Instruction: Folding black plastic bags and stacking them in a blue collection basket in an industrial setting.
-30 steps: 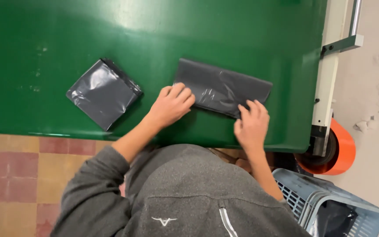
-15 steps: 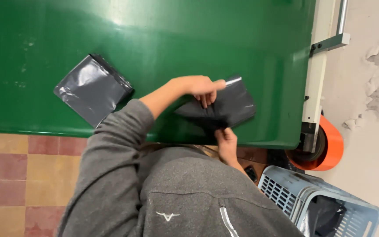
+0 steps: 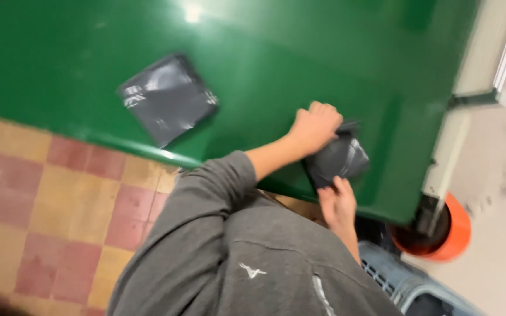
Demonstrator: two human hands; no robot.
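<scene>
A person in a grey sweatshirt [image 3: 247, 257] bends over a green table [image 3: 300, 64], both hands on a small dark grey plastic bag [image 3: 339, 158] folded near the table's near edge. The left hand [image 3: 314, 126], curled into a loose fist, presses down on the bag's far side, its knuckles up. The right hand [image 3: 338, 202] grips the bag's near edge from below, fingers pinched on the plastic. A second folded grey bag [image 3: 167, 98] lies flat well to the left of the left hand. An orange roll [image 3: 455, 231] sits off to the right of the right hand, and a slatted grey basket [image 3: 402, 281] just beneath it.
</scene>
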